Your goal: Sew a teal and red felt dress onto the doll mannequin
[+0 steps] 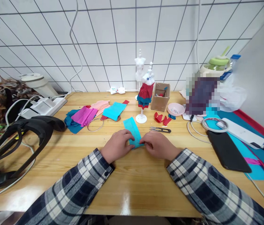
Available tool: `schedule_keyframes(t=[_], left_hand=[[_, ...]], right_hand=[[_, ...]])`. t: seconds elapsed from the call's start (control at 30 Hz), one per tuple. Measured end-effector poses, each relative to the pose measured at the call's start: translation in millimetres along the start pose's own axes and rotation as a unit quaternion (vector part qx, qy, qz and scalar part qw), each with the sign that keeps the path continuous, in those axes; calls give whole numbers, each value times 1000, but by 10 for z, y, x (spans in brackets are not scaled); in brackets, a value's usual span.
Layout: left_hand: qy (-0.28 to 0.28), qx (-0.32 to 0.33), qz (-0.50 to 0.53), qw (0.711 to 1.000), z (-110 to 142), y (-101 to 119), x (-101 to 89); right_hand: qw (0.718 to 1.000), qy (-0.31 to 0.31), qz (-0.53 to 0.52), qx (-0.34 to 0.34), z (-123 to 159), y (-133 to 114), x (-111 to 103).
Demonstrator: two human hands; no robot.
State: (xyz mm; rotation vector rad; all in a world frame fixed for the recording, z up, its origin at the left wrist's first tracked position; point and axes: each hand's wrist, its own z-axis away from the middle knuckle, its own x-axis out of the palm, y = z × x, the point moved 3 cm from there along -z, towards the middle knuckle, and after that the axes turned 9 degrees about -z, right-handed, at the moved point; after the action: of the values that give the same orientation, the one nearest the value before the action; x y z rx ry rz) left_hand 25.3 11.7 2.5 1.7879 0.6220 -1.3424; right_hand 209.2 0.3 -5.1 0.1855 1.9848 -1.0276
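Note:
A turquoise strip (134,131) of crepe paper or thin cloth lies at a slant between my hands on the wooden table. At its lower left edge, the curled thumb and fingers of my left hand (117,145) grip it. My right hand (160,145) pinches the lower right corner, with its fingertips partly hidden. Thread snips (161,129) lie just beyond my right hand. Behind them are red scraps (162,118). Past the strip stands a small white dress form (141,117) wearing a layered red and teal skirt (145,96).
A second white dress form (139,64), a cardboard box (160,101) and a pink bowl of beads (176,109) stand behind. Coloured sheets (85,117) lie left, near a black headset-like frame (36,147) and power strip (45,107). A phone (229,151) and cables are right.

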Motion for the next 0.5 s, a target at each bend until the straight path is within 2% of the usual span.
schedule_keyframes(t=[0.07, 0.13, 0.23, 0.3, 0.37, 0.43, 0.5], left_hand=[[10, 12, 28, 999, -37, -31, -43], [35, 2, 50, 998, -46, -149, -179], [79, -85, 7, 993, 65, -547, -517], [32, -153, -54, 986, 207, -892, -687], [-32, -232, -91, 968, 356, -1226, -750], [-46, -246, -106, 962, 439, -1436, -730], [-25, -236, -137, 962, 449, -1520, -677]], right_hand=[[1000, -11, 2, -7, 2, 13, 8], [1000, -4, 4, -13, 4, 8, 2], [999, 42, 1, -14, 3, 3, -25], [998, 69, -1, -11, -1, 14, -37], [997, 82, -3, -10, -8, 30, -37], [996, 89, -7, -13, -15, 42, -36], [995, 95, -6, -16, -21, 42, -41]])
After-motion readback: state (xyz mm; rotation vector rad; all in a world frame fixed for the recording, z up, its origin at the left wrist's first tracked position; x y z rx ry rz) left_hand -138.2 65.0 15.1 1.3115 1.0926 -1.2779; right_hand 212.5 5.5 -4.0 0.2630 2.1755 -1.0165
